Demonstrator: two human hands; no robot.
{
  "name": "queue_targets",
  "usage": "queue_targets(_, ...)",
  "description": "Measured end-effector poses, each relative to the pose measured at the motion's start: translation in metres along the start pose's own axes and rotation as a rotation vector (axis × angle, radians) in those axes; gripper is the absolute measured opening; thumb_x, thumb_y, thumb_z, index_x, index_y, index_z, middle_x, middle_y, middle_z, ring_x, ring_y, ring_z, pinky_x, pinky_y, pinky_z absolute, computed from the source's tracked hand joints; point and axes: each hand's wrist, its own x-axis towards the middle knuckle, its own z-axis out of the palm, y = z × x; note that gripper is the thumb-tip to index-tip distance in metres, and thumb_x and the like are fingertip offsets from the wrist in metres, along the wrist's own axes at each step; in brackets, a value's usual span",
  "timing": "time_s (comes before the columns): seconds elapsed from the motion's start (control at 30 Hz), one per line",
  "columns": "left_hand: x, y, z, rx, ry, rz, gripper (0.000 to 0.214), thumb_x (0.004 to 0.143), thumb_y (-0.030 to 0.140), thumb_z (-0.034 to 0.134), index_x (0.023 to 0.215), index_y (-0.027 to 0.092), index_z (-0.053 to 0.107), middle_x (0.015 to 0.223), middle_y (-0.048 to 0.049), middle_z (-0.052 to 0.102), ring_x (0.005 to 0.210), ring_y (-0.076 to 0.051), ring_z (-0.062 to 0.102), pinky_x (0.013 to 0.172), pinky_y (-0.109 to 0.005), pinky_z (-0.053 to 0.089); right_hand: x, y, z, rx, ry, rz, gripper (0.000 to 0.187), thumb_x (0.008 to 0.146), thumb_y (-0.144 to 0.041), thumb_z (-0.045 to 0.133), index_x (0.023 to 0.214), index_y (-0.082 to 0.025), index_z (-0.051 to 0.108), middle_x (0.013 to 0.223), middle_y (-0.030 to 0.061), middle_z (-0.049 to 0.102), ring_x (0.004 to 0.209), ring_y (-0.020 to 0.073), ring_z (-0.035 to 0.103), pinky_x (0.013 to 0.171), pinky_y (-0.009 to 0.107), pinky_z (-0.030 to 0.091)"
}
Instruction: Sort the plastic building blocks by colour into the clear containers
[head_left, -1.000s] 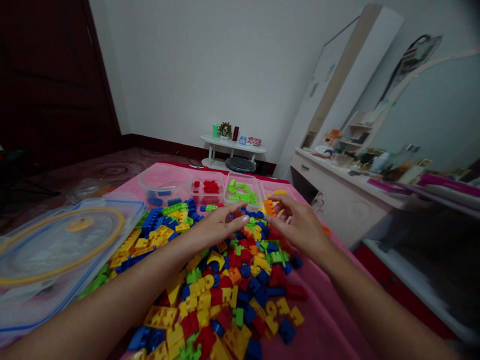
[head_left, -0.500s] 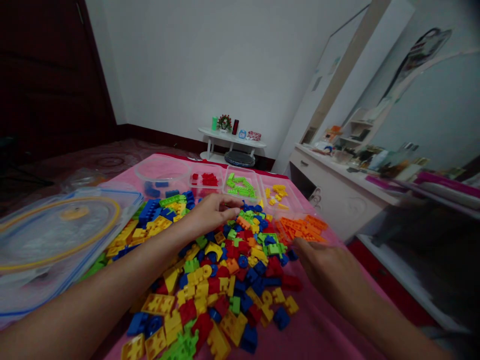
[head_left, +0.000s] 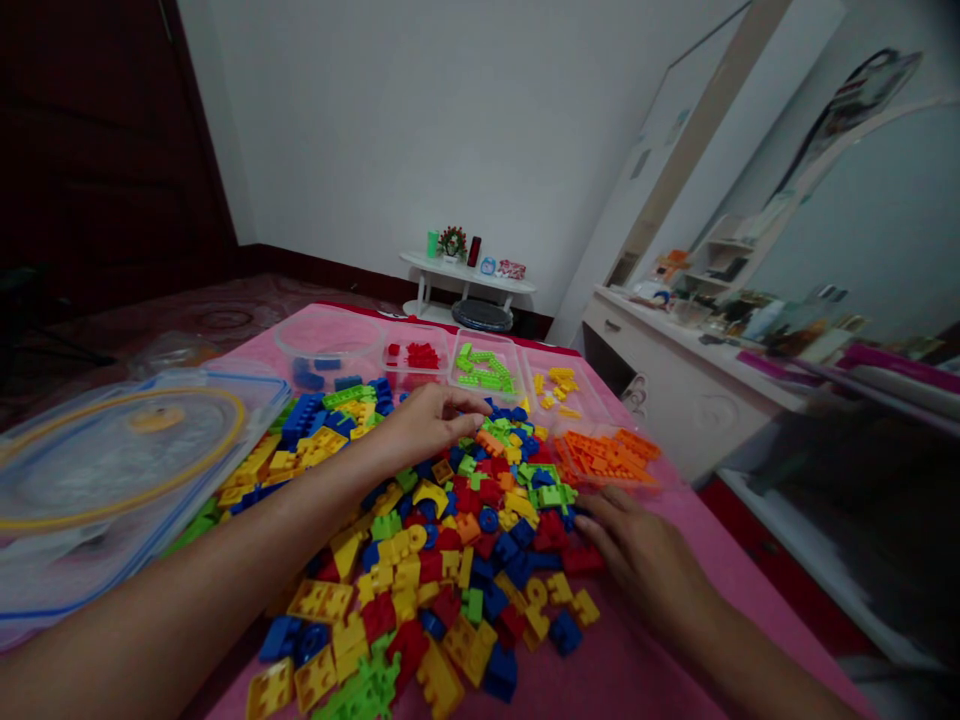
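A large mixed pile of red, blue, yellow, green and orange toy building bricks (head_left: 450,530) covers the middle of the pink-covered table. My left hand (head_left: 435,418) hovers over or rests on the far part of the pile, thumb and fingers apart; I see nothing held in it. At the pile's right edge is my right hand (head_left: 637,540), its fingers stretched out beside red and blue bricks. Just beyond that hand stands a clear container of orange bricks (head_left: 607,455). Parts of the bricks under both hands are hidden.
Along the far side stand clear containers with yellow bricks (head_left: 559,385), green bricks (head_left: 487,370), red bricks (head_left: 420,355) and blue bricks (head_left: 319,370). Clear lids (head_left: 150,430), one yellow-rimmed, lie at left. A white dresser (head_left: 675,350) stands at right.
My right hand has moved from beside the orange bricks' container toward me, to the pile's right edge, with its fingers more extended. My left hand has hardly moved.
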Motion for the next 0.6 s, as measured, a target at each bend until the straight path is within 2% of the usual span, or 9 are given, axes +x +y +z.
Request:
queue_targets(0.2, -0.002, 0.0, 0.001, 0.066, 0.027, 0.036, 0.029, 0.077, 0.029, 0.056, 0.098, 0.015, 0.07, 0.085, -0.0058, 0.072, 0.071, -0.017, 0.063, 0.062, -0.026, 0.045, 0.005, -0.007, 0.0, 0.23, -0.002, -0.027, 0.02, 0.089, -0.031, 0.043, 0.084, -0.02, 0.059, 0.094, 0.0075, 0.059, 0.079, 0.0182, 0.057, 0.068, 0.03, 0.045)
queue_targets(0.4, -0.002, 0.001, 0.002, 0.099, 0.039, 0.068, 0.027, 0.077, 0.029, 0.057, 0.095, 0.015, 0.071, 0.08, -0.0045, 0.071, 0.069, -0.016, 0.06, 0.062, -0.024, 0.042, 0.012, -0.005, 0.005, 0.313, 0.005, -0.074, 0.014, 0.084, -0.02, 0.043, 0.08, -0.019, 0.056, 0.093, 0.0075, 0.059, 0.085, 0.0194, 0.056, 0.075, 0.032, 0.044)
queue_targets(0.6, -0.002, -0.003, 0.0, 0.101, 0.038, 0.079, 0.028, 0.076, 0.028, 0.056, 0.095, 0.015, 0.072, 0.088, -0.0058, 0.071, 0.076, -0.018, 0.062, 0.065, -0.025, 0.045, 0.007, 0.002, 0.0, 0.276, -0.037, -0.041, 0.013, 0.075, -0.016, 0.046, 0.077, -0.019, 0.058, 0.074, 0.0027, 0.06, 0.065, 0.0167, 0.055, 0.059, 0.027, 0.042)
